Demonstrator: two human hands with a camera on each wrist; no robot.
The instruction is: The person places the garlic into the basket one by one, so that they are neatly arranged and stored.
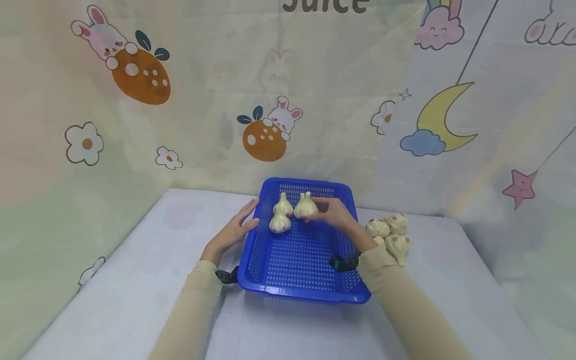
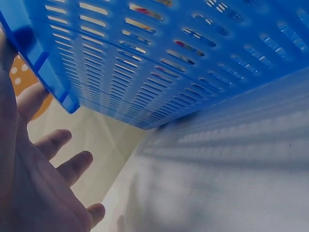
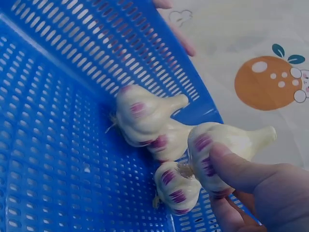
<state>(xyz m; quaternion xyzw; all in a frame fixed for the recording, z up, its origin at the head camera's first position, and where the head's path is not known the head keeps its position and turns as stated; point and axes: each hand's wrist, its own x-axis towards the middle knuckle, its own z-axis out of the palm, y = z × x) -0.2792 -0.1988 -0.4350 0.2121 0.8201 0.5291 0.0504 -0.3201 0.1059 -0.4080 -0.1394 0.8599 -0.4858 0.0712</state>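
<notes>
A blue perforated plastic basket (image 1: 310,296) stands on the table in front of me. My right hand (image 1: 336,216) reaches over its right side and pinches a garlic bulb (image 3: 231,140) between thumb and fingers. That bulb is whitish with purple patches, its stem pointing toward the far side. Close beside it, low in the basket, sits another garlic bulb (image 3: 175,189), and two more bulbs (image 1: 279,223) lie together by the left wall. My left hand (image 1: 231,234), fingers straight and spread, rests against the basket's left rim.
Outside the basket, several garlic bulbs (image 1: 398,245) are grouped on the white tabletop (image 1: 148,280) to the right. A printed curtain (image 1: 202,90) hangs just behind the table's back edge. Black straps (image 1: 345,262) circle both wrists.
</notes>
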